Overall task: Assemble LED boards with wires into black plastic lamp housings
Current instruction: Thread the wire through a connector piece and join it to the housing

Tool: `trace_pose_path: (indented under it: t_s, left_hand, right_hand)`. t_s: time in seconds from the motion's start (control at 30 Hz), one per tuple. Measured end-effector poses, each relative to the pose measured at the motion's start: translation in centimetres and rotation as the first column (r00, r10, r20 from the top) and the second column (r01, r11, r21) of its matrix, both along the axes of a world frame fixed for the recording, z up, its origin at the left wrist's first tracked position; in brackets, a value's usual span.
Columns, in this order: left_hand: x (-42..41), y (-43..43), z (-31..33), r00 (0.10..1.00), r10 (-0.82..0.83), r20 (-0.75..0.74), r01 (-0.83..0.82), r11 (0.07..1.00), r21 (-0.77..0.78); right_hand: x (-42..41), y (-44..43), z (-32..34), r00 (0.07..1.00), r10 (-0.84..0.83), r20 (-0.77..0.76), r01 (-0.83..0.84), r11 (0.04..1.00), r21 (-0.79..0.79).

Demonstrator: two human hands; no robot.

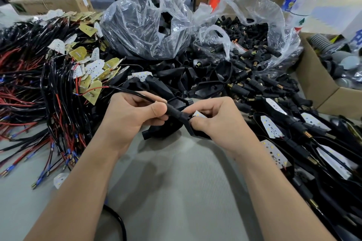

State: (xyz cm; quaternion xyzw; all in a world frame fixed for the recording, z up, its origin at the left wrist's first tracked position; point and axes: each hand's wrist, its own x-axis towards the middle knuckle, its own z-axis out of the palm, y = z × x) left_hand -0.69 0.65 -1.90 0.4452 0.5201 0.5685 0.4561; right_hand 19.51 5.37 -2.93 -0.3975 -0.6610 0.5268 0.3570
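Note:
My left hand pinches a black wire with its black sleeve just left of centre. My right hand grips a black lamp housing, and a white LED board peeks out between its fingers. The sleeve runs into the neck of the housing. Another black housing lies on the table under both hands. The wire trails left over my left hand into the wire pile.
A heap of wired LED boards covers the left of the table. Two plastic bags hold housings and connectors. Finished lamps pile up at the right beside a cardboard box. A water bottle stands behind.

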Motion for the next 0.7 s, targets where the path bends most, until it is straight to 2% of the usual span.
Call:
trace_pose_path:
  t_s: [0.3,0.43,0.57,0.63,0.7]
  left_hand:
    - [0.7,0.1,-0.1,0.998,-0.054,-0.037,0.053,0.998,-0.026]
    - [0.8,0.0,0.0,0.997,-0.059,-0.041,0.059,0.998,-0.02]
    - [1.2,0.4,-0.1,0.994,0.107,0.024,-0.107,0.994,-0.021]
    - [1.5,0.5,-0.1,0.982,0.179,0.068,-0.177,0.984,-0.034]
    - [1.6,0.6,0.0,0.97,0.224,0.092,-0.221,0.974,-0.043]
  right_hand:
    - [-1.0,-0.6,-0.4,0.999,-0.035,-0.003,0.035,0.999,0.011]
    - [-1.0,-0.6,-0.2,0.986,-0.121,-0.119,0.118,0.993,-0.032]
    - [-0.4,-0.1,0.4,0.95,-0.131,-0.283,0.074,0.976,-0.204]
    - [-0.2,0.0,0.4,0.954,-0.16,-0.255,0.116,0.977,-0.179]
    - [-0.1,0.1,0.2,0.949,-0.252,-0.188,0.238,0.967,-0.093]
